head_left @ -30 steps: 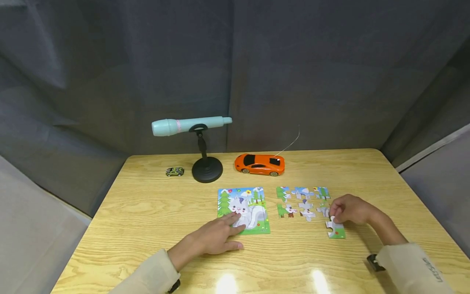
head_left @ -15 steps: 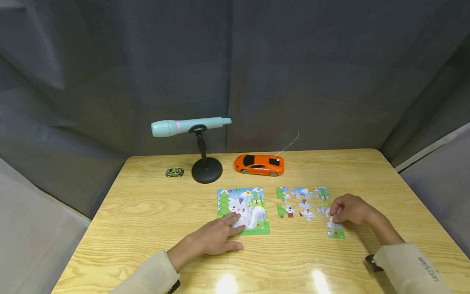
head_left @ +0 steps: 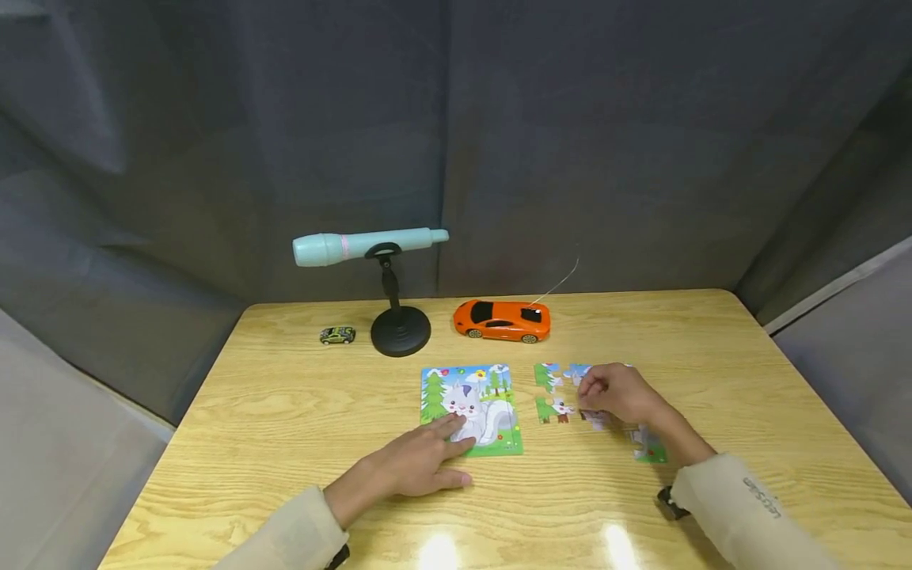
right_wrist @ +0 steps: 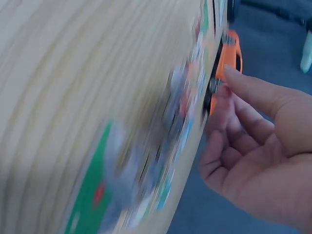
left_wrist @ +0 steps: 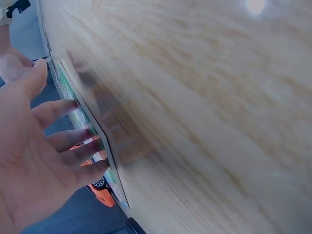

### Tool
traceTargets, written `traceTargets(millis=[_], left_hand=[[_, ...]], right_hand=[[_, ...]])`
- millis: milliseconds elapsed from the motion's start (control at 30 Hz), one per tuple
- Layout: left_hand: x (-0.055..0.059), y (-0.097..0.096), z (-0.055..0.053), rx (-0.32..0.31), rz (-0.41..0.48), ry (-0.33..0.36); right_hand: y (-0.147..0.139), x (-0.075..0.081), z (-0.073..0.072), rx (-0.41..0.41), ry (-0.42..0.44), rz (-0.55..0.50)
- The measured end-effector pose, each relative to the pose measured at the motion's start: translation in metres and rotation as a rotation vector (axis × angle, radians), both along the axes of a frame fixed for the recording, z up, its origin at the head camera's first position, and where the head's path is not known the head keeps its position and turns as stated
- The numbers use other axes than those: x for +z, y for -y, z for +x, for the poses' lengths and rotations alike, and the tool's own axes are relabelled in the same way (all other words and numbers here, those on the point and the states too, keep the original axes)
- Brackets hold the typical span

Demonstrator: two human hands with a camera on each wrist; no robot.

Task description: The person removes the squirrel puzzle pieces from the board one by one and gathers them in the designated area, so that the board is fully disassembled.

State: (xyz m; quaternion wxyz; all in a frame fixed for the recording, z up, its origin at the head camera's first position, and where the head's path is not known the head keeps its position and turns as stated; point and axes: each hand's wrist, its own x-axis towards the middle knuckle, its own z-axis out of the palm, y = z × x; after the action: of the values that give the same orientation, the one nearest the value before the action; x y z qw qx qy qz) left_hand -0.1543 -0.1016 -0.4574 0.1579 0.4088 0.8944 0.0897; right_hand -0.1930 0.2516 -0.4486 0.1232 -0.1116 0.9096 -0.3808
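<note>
A square picture (head_left: 502,439) of a grey-and-white squirrel lies on the table in the head view. My left hand (head_left: 416,463) rests its fingertips on its lower left part, fingers spread. To its right are loose jigsaw pieces (head_left: 547,376) in rough rows. Over the middle of them hovers my right hand (head_left: 623,396), hiding several. In the right wrist view its thumb and index finger come together with the other fingers curled, and I see no piece between them. A corner piece with green and a red spot (head_left: 655,451) lies near the right forearm.
Behind the picture stand an orange toy car (head_left: 502,321) with a thin wire, a light blue toy microphone (head_left: 370,245) on a black stand (head_left: 400,331), and a small patterned toy car (head_left: 337,335). Dark cloth (head_left: 570,142) hangs behind the table (head_left: 285,419).
My right hand has moved left from the lower right corner piece to above the middle pieces. That corner piece stays on the table. My left hand has kept its place on the picture.
</note>
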Motion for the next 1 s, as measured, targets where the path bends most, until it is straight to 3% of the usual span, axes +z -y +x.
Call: traceTargets(millis=[133, 533, 733, 1000], left_hand=[[-0.001, 0.0, 0.0, 0.009, 0.012, 0.006], [0.001, 0.004, -0.001, 0.043, 0.018, 0.004], [0.003, 0.011, 0.0, 0.028, 0.03, -0.039], [0.006, 0.024, 0.003, 0.036, 0.024, -0.042]], right_hand=[[0.029, 0.0, -0.004, 0.013, -0.024, -0.046], [0.108, -0.003, -0.008, 0.08, 0.013, -0.079], [0.128, -0.01, -0.006, 0.105, -0.001, -0.071], [0.142, -0.013, -0.004, 0.142, 0.073, -0.08]])
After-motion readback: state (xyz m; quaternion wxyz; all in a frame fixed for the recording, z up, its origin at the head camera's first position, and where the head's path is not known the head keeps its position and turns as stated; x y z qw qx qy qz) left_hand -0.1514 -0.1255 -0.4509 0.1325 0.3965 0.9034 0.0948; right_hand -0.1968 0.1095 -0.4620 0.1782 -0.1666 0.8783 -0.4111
